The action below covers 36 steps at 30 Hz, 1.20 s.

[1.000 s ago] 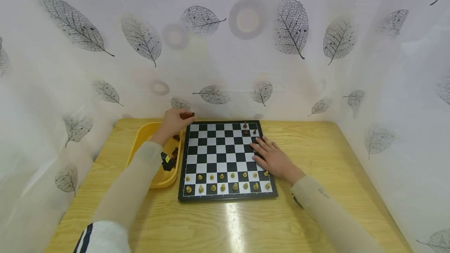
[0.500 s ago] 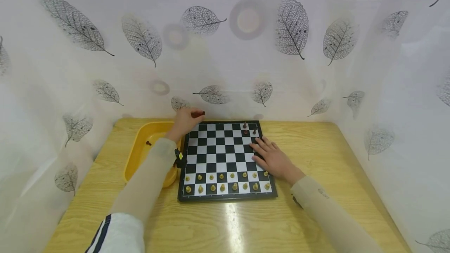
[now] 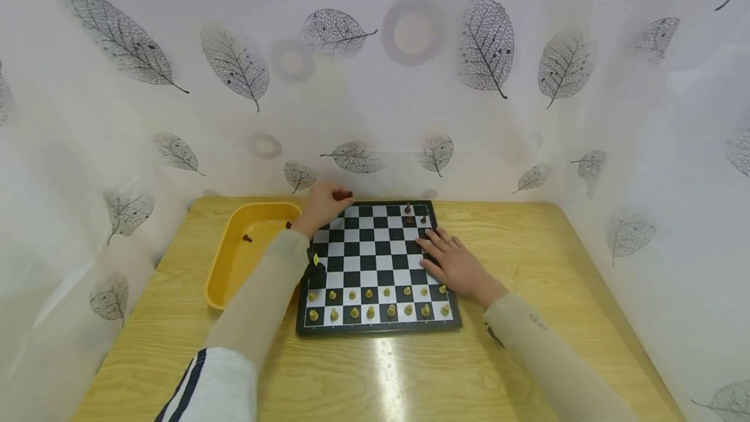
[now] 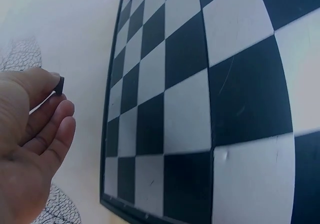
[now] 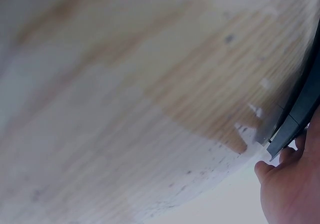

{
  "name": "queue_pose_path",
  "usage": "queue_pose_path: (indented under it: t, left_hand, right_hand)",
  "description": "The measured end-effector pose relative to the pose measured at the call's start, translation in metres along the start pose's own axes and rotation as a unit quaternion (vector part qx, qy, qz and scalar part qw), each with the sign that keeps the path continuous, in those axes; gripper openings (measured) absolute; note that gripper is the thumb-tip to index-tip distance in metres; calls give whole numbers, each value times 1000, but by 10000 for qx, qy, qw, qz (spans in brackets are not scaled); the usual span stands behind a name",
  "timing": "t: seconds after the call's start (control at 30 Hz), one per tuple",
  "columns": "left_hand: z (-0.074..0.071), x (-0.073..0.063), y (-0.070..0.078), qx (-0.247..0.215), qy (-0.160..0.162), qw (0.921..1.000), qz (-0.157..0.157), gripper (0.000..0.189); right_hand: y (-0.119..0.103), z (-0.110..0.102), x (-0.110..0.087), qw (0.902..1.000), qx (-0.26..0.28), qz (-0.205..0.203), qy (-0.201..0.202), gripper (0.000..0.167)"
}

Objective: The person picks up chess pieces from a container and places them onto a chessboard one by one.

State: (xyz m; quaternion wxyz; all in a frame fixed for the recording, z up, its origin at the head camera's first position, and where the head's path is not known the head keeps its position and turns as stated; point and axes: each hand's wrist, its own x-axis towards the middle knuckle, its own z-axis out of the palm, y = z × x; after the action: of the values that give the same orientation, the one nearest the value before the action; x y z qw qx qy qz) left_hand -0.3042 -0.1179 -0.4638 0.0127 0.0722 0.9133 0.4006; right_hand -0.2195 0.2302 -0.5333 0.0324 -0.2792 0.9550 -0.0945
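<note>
Between thumb and fingers, my left hand pinches a dark brown chess piece, held above the far left part of the chessboard. Which kind of piece it is cannot be made out. My right hand rests with fingers spread on the board's right edge. Close beyond its fingertips stand a few dark pieces in the far right corner. Two rows of yellowish pieces stand along the board's near side.
A yellow tray stands left of the board, partly hidden by my left arm. A dark piece lies in it. A leaf-patterned curtain hangs behind the wooden table.
My left hand has moved right with the dark piece, from above the tray's far right edge to over the board's far side. My right hand has stayed in place.
</note>
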Motion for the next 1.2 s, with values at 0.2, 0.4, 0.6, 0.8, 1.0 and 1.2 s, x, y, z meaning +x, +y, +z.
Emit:
queue_pose_path:
  t: [0.2, 0.4, 0.6, 0.8, 1.0, 1.2]
  left_hand:
    - [16, 8, -1, -184, -183, 9996, 139, 31]
    - [28, 14, -2, -68, -284, 9996, 33, 29]
    - [36, 18, 1, 82, -260, 9995, 180, 28]
    - [44, 23, 1, 235, -318, 9992, 111, 27]
    - [48, 26, -1, 369, -299, 9988, 92, 24]
    - [49, 29, -2, 381, -317, 9987, 62, 24]
  right_hand:
    - [1, 2, -1, 10000, 22, -7, -8, 65]
    - [1, 2, -1, 10000, -17, 17, -39, 65]
    - [0, 2, -1, 10000, 21, 14, -49, 65]
    - [2, 5, 1, 10000, -13, 24, -86, 66]
    - [2, 5, 1, 10000, 16, 45, -68, 66]
    - [3, 3, 2, 9999, -12, 76, -73, 66]
